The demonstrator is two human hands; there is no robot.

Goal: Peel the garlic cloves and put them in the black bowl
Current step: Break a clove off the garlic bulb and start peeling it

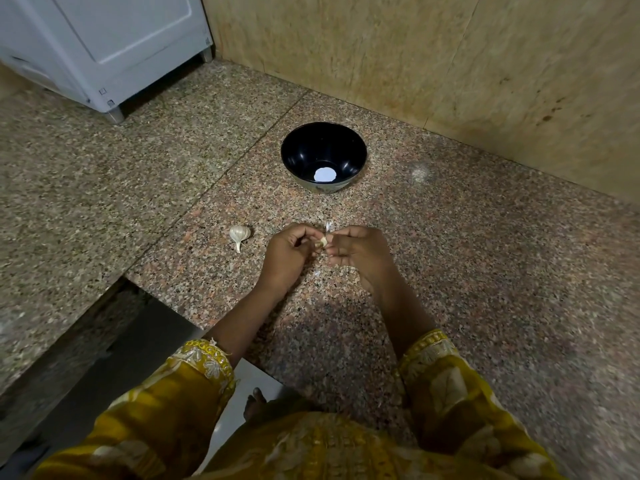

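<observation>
Both hands meet low over the speckled granite tabletop (450,254), and between them sits 1 garlic clove (322,242): the left hand (287,251) curls its fingers around it from one side, while the right hand (360,251) pinches it from the other, a thin wisp of skin (327,227) sticking up above the fingertips. A small flake of peel (317,273) lies on the stone just below the hands. Beyond them, well apart, stands the black bowl (304,157), upright, with a pale round patch at its bottom. A garlic bulb (239,233) lies near the left hand, stem toward the person. A white appliance (104,46) stands at the far left corner, against a tan tiled wall (450,57). Nothing lies between hands and bowl.
</observation>
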